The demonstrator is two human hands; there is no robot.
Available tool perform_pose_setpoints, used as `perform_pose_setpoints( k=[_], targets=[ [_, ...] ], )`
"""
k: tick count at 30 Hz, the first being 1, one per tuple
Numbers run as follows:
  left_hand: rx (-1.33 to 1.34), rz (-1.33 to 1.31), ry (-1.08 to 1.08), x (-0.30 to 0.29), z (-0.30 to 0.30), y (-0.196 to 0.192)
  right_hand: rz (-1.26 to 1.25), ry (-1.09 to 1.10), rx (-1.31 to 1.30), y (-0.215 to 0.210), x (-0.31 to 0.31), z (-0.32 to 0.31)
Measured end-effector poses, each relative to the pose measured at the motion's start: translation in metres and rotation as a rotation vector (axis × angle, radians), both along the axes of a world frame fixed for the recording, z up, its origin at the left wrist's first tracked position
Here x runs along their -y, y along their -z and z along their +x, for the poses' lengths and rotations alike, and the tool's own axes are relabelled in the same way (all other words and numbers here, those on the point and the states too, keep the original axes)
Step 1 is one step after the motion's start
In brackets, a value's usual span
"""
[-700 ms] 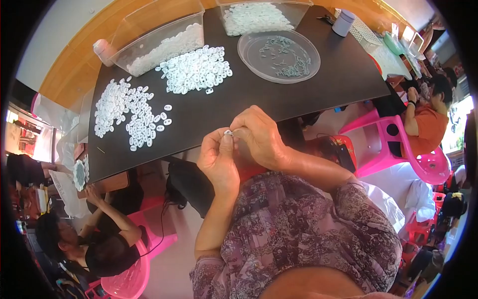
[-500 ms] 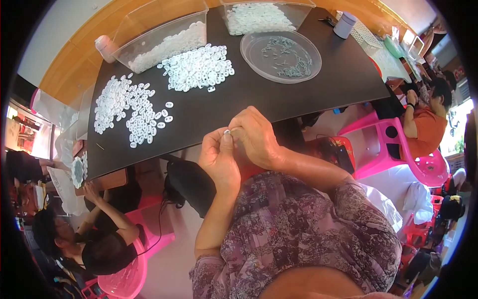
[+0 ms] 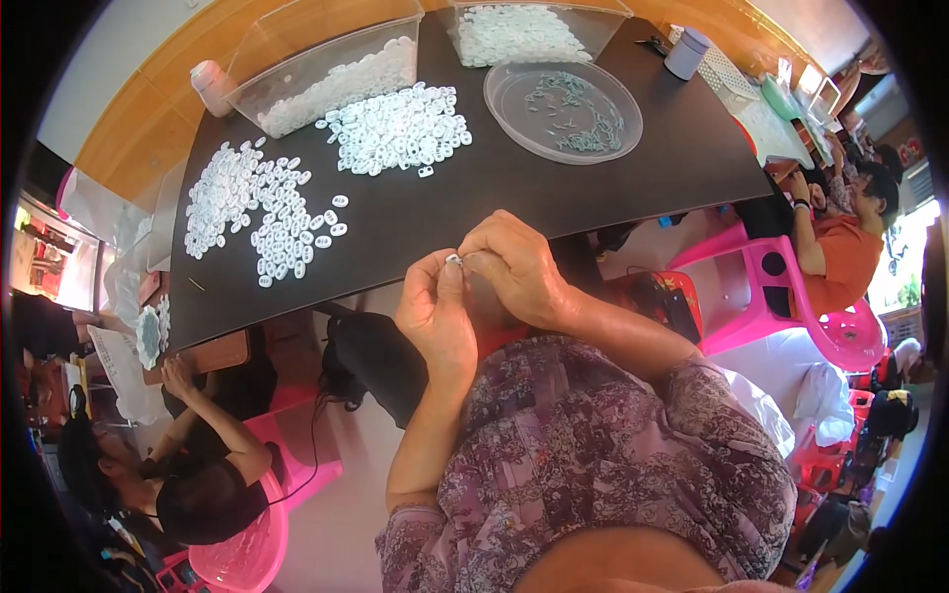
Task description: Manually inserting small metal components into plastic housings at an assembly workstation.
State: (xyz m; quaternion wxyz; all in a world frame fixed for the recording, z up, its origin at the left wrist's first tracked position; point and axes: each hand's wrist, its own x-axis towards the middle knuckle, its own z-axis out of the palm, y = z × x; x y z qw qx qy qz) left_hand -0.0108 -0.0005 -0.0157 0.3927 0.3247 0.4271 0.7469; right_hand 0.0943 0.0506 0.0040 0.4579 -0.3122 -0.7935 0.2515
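Observation:
Just off the table's near edge, my two hands meet fingertip to fingertip. My left hand (image 3: 435, 301) is closed, pinching a small white plastic piece (image 3: 454, 259) between thumb and forefinger. My right hand (image 3: 516, 272) is closed too, its thumb and forefinger pressed against the piece's right side; whatever tiny thing it may hold is hidden. Beyond my hands lies a pile of white pieces with holes (image 3: 400, 128). Farther left is a pile of white oval pieces with dark marks (image 3: 282, 222). A round clear tray (image 3: 509, 124) holds many small thin greenish parts.
Two clear bins, a left one (image 3: 297, 84) and a right one (image 3: 603, 25), hold white pieces at the table's back. A pink bottle (image 3: 211, 87) and a lidded grey jar (image 3: 686, 54) stand nearby. Co-workers sit left (image 3: 213, 494) and right (image 3: 830, 237), beside pink chairs (image 3: 736, 287).
My hands stay together around the white piece, with only slight finger movement. The view has shifted a little. The co-worker on the right has moved an arm.

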Motion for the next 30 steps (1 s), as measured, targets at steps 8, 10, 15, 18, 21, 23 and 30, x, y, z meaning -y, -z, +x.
perform_pose_setpoints(
  k=[8,10,15,18,21,23,30],
  targets=[
    [-0.036,-0.012,-0.041,-0.008,-0.001,0.009,0.222,0.009,0.003,0.009,-0.008,-0.01],
    [0.005,-0.034,0.008,-0.007,-0.005,0.011,0.233,0.019,0.028,0.009,-0.009,-0.01],
    [0.138,-0.021,0.051,-0.02,-0.018,-0.001,0.376,-0.068,0.088,-0.003,-0.03,-0.01],
    [0.202,-0.078,0.014,-0.028,-0.028,0.001,0.272,0.103,0.056,-0.004,-0.054,-0.011],
    [0.219,-0.087,0.044,-0.03,-0.035,0.003,0.325,0.184,0.191,0.008,-0.086,-0.007],
    [0.194,-0.094,0.03,-0.031,-0.039,0.006,0.326,0.204,0.208,0.011,-0.098,-0.013],
    [0.164,-0.1,0.023,-0.033,-0.042,0.007,0.405,0.274,0.356,0.016,-0.128,-0.039]
  ],
)
